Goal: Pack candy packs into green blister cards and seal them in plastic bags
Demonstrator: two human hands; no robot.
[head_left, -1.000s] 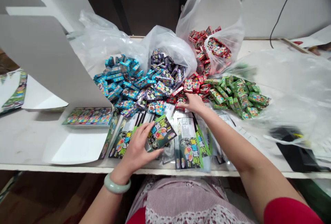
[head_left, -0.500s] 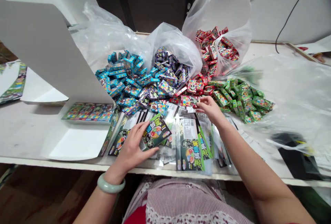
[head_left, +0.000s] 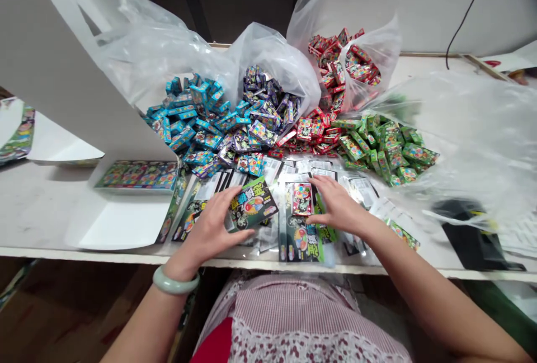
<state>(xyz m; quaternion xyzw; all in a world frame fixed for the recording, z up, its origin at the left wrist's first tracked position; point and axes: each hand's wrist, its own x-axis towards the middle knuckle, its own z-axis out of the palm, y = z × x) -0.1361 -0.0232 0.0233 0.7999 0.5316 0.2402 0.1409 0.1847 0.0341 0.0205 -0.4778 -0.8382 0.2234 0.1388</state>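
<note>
Lying right of the frame's middle, the red candy box (head_left: 302, 199) seems light and easily squashed, best held by its edges. Whether it is pinched by the right hand (head_left: 340, 206), or the black-and-green packet (head_left: 255, 205) by the left hand (head_left: 213, 230), cannot be told.

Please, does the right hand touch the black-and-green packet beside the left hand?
Apart. The head view shows a small red box in the gap between right hand and black-and-green packet.
</note>
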